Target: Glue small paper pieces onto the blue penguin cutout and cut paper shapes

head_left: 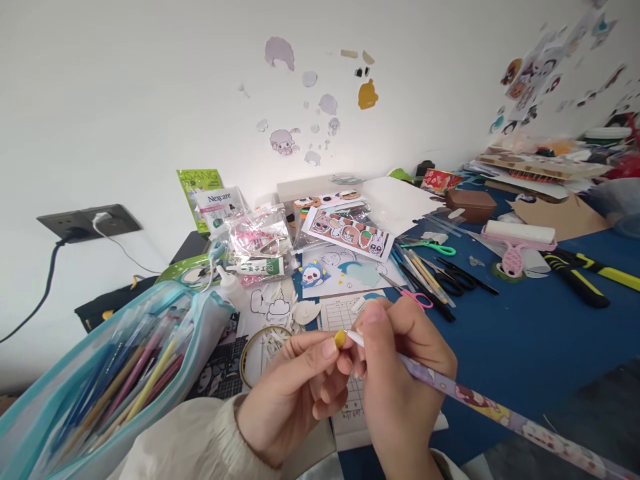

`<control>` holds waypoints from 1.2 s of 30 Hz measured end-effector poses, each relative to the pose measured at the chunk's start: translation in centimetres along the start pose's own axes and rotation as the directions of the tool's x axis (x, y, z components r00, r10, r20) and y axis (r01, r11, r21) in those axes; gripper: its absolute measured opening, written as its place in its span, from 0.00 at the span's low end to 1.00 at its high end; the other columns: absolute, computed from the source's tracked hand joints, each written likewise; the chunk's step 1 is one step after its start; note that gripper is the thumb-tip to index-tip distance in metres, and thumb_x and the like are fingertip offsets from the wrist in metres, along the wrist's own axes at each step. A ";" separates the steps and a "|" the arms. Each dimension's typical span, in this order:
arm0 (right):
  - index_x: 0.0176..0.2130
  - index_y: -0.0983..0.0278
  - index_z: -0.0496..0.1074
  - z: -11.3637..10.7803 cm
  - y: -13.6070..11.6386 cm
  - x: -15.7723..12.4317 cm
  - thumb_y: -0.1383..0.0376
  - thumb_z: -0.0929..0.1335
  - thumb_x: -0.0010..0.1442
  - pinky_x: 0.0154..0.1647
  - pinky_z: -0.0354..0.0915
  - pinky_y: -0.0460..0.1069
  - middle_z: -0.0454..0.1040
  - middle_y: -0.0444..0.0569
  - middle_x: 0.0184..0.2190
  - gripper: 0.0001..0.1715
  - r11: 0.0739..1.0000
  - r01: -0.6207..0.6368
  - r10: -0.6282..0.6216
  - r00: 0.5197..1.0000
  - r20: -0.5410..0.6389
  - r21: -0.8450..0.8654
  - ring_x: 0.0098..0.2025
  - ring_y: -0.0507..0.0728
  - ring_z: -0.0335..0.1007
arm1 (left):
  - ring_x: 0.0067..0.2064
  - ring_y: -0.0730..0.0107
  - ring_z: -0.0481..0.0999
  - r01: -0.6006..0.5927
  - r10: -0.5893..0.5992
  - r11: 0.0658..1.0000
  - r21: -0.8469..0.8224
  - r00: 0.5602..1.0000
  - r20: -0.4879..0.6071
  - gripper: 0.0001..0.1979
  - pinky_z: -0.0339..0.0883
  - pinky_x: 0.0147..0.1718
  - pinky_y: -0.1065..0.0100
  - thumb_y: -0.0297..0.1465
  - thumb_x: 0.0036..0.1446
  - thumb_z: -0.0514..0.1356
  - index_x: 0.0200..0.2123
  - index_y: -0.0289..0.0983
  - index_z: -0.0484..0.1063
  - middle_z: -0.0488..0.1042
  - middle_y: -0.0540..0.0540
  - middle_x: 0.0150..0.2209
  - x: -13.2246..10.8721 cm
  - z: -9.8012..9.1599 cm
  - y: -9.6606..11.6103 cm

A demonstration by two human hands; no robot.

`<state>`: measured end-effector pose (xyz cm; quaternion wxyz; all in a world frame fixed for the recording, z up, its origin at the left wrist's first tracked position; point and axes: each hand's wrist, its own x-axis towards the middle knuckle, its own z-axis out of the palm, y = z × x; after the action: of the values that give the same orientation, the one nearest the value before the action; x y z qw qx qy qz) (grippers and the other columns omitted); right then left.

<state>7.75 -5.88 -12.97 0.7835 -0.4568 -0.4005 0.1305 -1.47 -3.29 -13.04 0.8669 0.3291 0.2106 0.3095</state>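
Note:
Between thumb and fingertips, my left hand [300,380] pinches a small yellow piece [340,338], which may be paper or foam. My right hand [405,367] is closed around a long pen [480,403] with a purple cartoon pattern. Its pale tip meets or almost touches the yellow piece; I cannot tell which. Below both hands lies a sheet with a printed grid [345,427]. Just beyond them are pink-handled scissors [419,298] and a drawing with a blue penguin-like character [314,275].
A mesh pencil case [200,357] full of pens stands at the left, near a tape ring [250,347] and white paper scraps. Pens and black scissors [450,283] lie to the right, with a pink roller [515,257] and pliers [580,280] farther over. Cutouts stick to the wall.

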 end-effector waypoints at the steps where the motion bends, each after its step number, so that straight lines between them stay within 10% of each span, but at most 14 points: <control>1: 0.19 0.62 0.52 0.0 0.0 0.0 0.70 0.66 0.61 0.13 0.52 0.41 0.56 0.35 0.13 0.24 1.000 0.013 -0.013 1.000 0.003 -0.014 0.14 0.46 0.51 | 0.15 0.87 0.50 -0.003 0.003 1.000 0.002 1.000 -0.004 0.13 0.49 0.13 0.84 0.40 0.44 0.72 0.21 0.37 0.79 0.58 0.56 0.14 0.0 0.0 0.0; 36: 0.20 0.62 0.52 -0.1 -0.3 0.1 0.71 0.66 0.62 0.14 0.53 0.41 0.58 0.36 0.14 0.24 0.997 0.073 -0.076 0.994 0.080 0.037 0.15 0.46 0.53 | 0.17 0.84 0.52 0.005 -0.004 0.999 0.031 0.999 -0.051 0.17 0.47 0.14 0.82 0.41 0.44 0.72 0.19 0.33 0.74 0.58 0.56 0.15 -0.2 0.3 0.2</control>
<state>7.84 -5.99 -12.72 0.7786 -0.4225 -0.4463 0.1265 -1.53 -3.45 -12.59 0.8568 0.3342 0.2381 0.3124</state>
